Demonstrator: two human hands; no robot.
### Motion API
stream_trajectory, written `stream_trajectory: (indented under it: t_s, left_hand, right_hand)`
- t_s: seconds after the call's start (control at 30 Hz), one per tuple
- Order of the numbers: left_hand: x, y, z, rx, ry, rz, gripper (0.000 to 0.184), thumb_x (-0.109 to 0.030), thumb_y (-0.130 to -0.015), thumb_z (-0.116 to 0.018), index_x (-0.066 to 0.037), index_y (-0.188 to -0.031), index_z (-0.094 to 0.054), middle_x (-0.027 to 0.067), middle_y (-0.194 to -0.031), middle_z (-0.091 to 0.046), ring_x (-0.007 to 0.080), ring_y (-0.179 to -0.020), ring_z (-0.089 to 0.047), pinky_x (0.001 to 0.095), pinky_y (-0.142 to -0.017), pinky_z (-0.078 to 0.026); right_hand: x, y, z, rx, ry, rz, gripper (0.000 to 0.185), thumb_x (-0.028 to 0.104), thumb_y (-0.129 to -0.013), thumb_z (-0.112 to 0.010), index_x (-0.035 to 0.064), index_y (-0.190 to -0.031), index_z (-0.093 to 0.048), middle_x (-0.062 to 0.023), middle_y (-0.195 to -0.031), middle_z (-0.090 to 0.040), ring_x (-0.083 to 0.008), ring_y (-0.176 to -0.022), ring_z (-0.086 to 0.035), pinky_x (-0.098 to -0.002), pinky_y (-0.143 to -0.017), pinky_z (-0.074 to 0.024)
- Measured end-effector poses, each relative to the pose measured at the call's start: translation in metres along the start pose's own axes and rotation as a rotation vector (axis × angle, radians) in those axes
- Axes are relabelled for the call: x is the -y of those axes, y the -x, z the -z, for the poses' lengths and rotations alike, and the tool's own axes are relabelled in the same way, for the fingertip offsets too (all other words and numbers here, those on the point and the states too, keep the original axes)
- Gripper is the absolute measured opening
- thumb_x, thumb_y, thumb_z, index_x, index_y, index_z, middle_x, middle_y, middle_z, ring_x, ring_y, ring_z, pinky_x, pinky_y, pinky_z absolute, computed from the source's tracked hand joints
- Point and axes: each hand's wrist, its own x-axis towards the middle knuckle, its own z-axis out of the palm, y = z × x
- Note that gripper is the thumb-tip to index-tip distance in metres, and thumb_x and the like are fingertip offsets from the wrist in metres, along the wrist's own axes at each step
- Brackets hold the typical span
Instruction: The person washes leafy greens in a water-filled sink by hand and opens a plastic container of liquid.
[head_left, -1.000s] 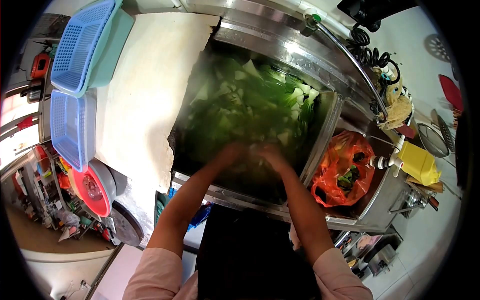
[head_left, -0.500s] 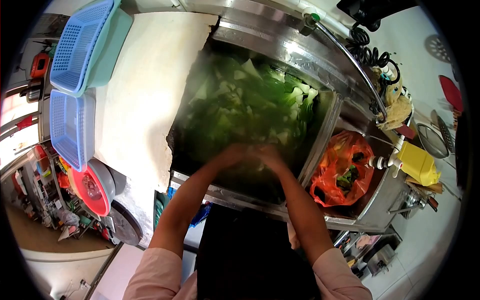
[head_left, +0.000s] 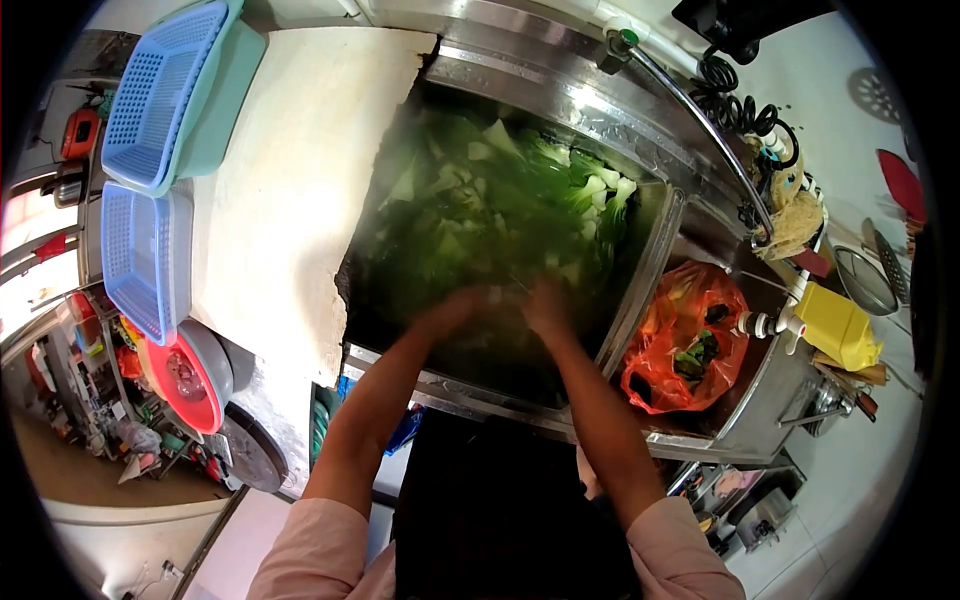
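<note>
Both of my hands are in the murky green water of a steel sink (head_left: 640, 290). Leafy greens, bok choy (head_left: 605, 190) among them, float and lie in the water. My left hand (head_left: 462, 308) is near the front middle of the basin, blurred and partly under water. A short gap to its right, my right hand (head_left: 545, 305) is also partly submerged, with its fingers blurred. Small pale pieces show near my fingers. Whether either hand grips a leaf is hidden by the water and blur.
A pale board (head_left: 280, 190) adjoins the sink's left side. Beyond it stand blue baskets (head_left: 165, 95) and a red basin (head_left: 185, 385). In the right-hand sink sits a red plastic bag (head_left: 660, 375) with leaf scraps. A curved faucet (head_left: 700, 125) reaches over from behind.
My hands, close together before, are now a little farther apart. The left has shifted slightly left and the right slightly right. The greens have barely moved.
</note>
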Motion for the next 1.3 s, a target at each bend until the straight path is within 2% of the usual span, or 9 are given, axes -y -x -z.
stream_trajectory:
  t_s: [0.07,0.17,0.3,0.5,0.67,0.8,1.03,1.27,1.3]
  left_hand:
    - [0.016,-0.016,0.009,0.054,0.181,-0.050,0.040,-0.031,-0.093,-0.053,-0.007,-0.125,-0.053,0.0034,-0.125,-0.053,0.0198,-0.109,-0.051,0.0348,-0.095,-0.038]
    - [0.038,-0.036,0.016,-0.040,0.119,-0.209,0.042,-0.035,-0.094,-0.051,-0.007,-0.126,-0.052,0.0041,-0.123,-0.055,0.0202,-0.109,-0.050,0.0349,-0.095,-0.038]
    - [0.096,-0.084,0.058,-0.094,-0.240,-0.425,0.047,-0.045,-0.096,-0.046,-0.008,-0.123,-0.052,0.0046,-0.118,-0.056,0.0213,-0.106,-0.050,0.0359,-0.094,-0.038]
    - [0.077,-0.073,0.027,-0.161,0.189,-0.309,0.055,-0.058,-0.093,-0.045,-0.007,-0.112,-0.054,0.0041,-0.100,-0.055,0.0193,-0.089,-0.050,0.0364,-0.085,-0.042]
    - [-0.002,-0.004,-0.043,-0.192,0.579,-0.052,0.046,-0.054,-0.091,-0.054,-0.008,-0.100,-0.056,0.0031,-0.084,-0.054,0.0177,-0.077,-0.049,0.0335,-0.075,-0.043]
    - [0.041,-0.040,-0.018,-0.264,0.236,-0.296,0.039,-0.048,-0.092,-0.056,-0.009,-0.093,-0.057,0.0026,-0.079,-0.053,0.0181,-0.074,-0.049,0.0332,-0.071,-0.044]
    - [0.051,-0.046,-0.014,-0.277,0.217,-0.340,0.032,-0.041,-0.093,-0.057,-0.009,-0.096,-0.057,0.0035,-0.082,-0.054,0.0183,-0.076,-0.051,0.0339,-0.071,-0.045]
    - [0.028,-0.029,-0.024,-0.115,0.737,-0.165,0.027,-0.028,-0.094,-0.056,-0.004,-0.104,-0.061,0.0087,-0.100,-0.062,0.0221,-0.088,-0.057,0.0361,-0.080,-0.049]
    - [0.032,-0.029,-0.021,-0.232,0.252,-0.348,0.027,-0.026,-0.093,-0.056,-0.003,-0.107,-0.061,0.0099,-0.100,-0.062,0.0228,-0.089,-0.058,0.0369,-0.081,-0.049]
  right_hand:
    - [0.015,0.015,0.008,-0.234,0.013,0.061,0.031,0.037,-0.091,-0.061,0.0092,-0.103,-0.058,-0.0141,-0.086,-0.061,-0.0346,-0.076,-0.060,-0.0496,-0.063,-0.0479]
    - [0.056,0.043,0.045,0.001,-0.175,-0.065,0.034,0.039,-0.095,-0.053,0.0072,-0.108,-0.055,-0.0155,-0.085,-0.062,-0.0380,-0.076,-0.060,-0.0513,-0.063,-0.0473]
    - [0.072,0.070,0.025,-0.094,-0.259,0.014,0.039,0.039,-0.098,-0.042,0.0031,-0.108,-0.054,-0.0162,-0.076,-0.063,-0.0416,-0.066,-0.060,-0.0535,-0.062,-0.0479]
    - [0.066,0.083,-0.028,-0.231,-0.226,0.028,0.034,0.034,-0.097,-0.047,0.0027,-0.107,-0.055,-0.0180,-0.080,-0.066,-0.0401,-0.068,-0.063,-0.0508,-0.057,-0.0500]
    - [0.061,0.084,-0.036,-0.246,-0.155,0.058,0.029,0.031,-0.096,-0.050,0.0034,-0.101,-0.055,-0.0168,-0.076,-0.064,-0.0378,-0.065,-0.062,-0.0495,-0.052,-0.0487]
    - [0.072,0.085,-0.027,-0.216,-0.046,0.049,0.025,0.028,-0.095,-0.051,0.0044,-0.099,-0.054,-0.0160,-0.072,-0.063,-0.0367,-0.062,-0.062,-0.0482,-0.051,-0.0479]
    - [0.068,0.079,-0.041,-0.265,-0.076,0.074,0.028,0.028,-0.095,-0.048,0.0038,-0.108,-0.052,-0.0170,-0.074,-0.064,-0.0356,-0.062,-0.063,-0.0472,-0.053,-0.0492]
    - [0.046,0.065,-0.073,-0.210,-0.156,0.063,0.048,0.031,-0.097,-0.045,0.0031,-0.135,-0.036,-0.0157,-0.069,-0.064,-0.0380,-0.058,-0.060,-0.0506,-0.049,-0.0456]
    - [0.041,0.064,-0.079,-0.226,-0.203,0.076,0.052,0.031,-0.097,-0.044,0.0033,-0.139,-0.032,-0.0157,-0.068,-0.063,-0.0381,-0.057,-0.059,-0.0510,-0.049,-0.0446]
